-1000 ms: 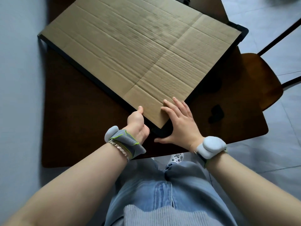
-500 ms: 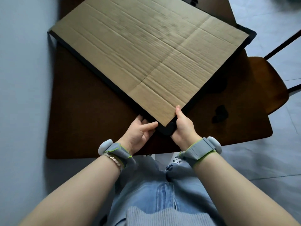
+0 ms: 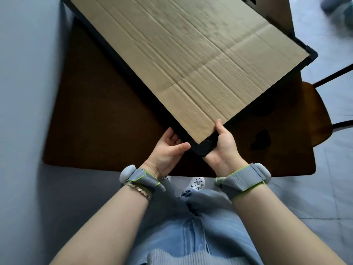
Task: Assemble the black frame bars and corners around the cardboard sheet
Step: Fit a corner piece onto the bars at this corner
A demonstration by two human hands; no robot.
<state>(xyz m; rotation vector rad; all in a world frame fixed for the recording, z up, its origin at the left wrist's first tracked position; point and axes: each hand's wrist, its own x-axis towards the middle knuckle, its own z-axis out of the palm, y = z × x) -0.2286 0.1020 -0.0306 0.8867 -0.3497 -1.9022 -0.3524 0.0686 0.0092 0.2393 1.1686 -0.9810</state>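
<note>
Plainly found the sheet [image 3: 191,64] lying slantwise over the table [image 3: 95,121], one point nearest, with black bars along both near edges: left bar [image 3: 116,51] and right bar [image 3: 267,91]. Saw the near corner [image 3: 202,149] capping that point and a far corner [image 3: 310,54] fitted at the right end, seemingly overhanging the table.

Clamped the right hand [image 3: 223,148] on the near corner, thumb flat on the cardboard, fingers curled beneath. Took the left bar's near end in the left hand [image 3: 166,150], fingers tucked under, thumb tip against the near corner. Held the two hands close together on either side of that joint, not touching each other.

Judged the step as seating the near corner onto both bars. Reckoned the whole light but broad and floppy: corrugated board, creased across, likely to bow or fold if lifted by one point. Expected the bars to be stiff, smooth and a little slippery, with joints probably push-fit and liable to pop apart under twist. Thought it best to hold by the bars close to a joint, thumb on top and fingers below, pressing straight along the bar and never pulling on the bare cardboard edge.

Noted a small dark shape [image 3: 261,140] on the table to the right, kind not to be told, and a chair [image 3: 315,115] beyond.
</note>
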